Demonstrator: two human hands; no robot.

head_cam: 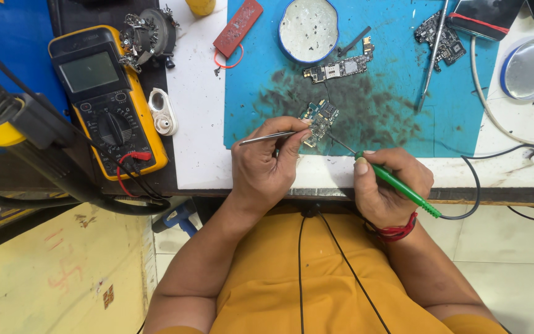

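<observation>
Green-handled soldering iron (397, 182) gripped in my right hand (387, 188) | left hand (264, 167) pinches tweezers (267, 138) | tip on small circuit board (320, 119), frame centre | joint work underway, unfinished

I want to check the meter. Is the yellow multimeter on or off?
Cannot tell for sure. The yellow multimeter lies flat, its grey screen shows no digits, and the dial's setting is too small to read.

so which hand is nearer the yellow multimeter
Left. The left hand, holding tweezers, sits just right of the yellow multimeter in the view; the right hand, holding the green soldering iron, is farther right, beyond the left.
</observation>
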